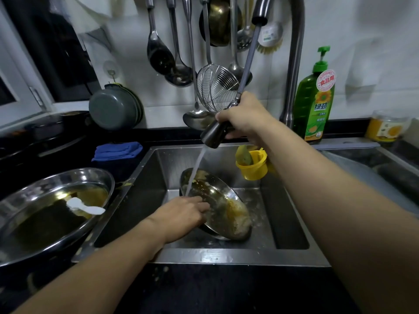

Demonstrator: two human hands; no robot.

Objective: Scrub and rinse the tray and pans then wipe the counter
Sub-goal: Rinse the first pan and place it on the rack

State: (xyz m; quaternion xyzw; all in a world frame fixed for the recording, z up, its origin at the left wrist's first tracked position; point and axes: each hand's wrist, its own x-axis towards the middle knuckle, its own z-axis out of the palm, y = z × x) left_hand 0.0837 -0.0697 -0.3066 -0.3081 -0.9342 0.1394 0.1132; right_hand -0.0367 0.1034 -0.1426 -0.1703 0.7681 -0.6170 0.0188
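In the sink [292,214], the pan [217,200] leans tilted so residue drains toward five o'clock; the left hand [181,215] clasps its nine o'clock rim, while the right hand [243,116] wraps the pull-out sprayer [213,133], aiming water [196,168] from twelve o'clock

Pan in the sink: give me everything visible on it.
The round stainless steel pan stands tilted on its lower edge in the sink, inside facing the camera. Yellowish residue smears its lower part. Water from the pull-out sprayer head, gripped by the right hand, hits its upper left. The left hand holds its left rim.
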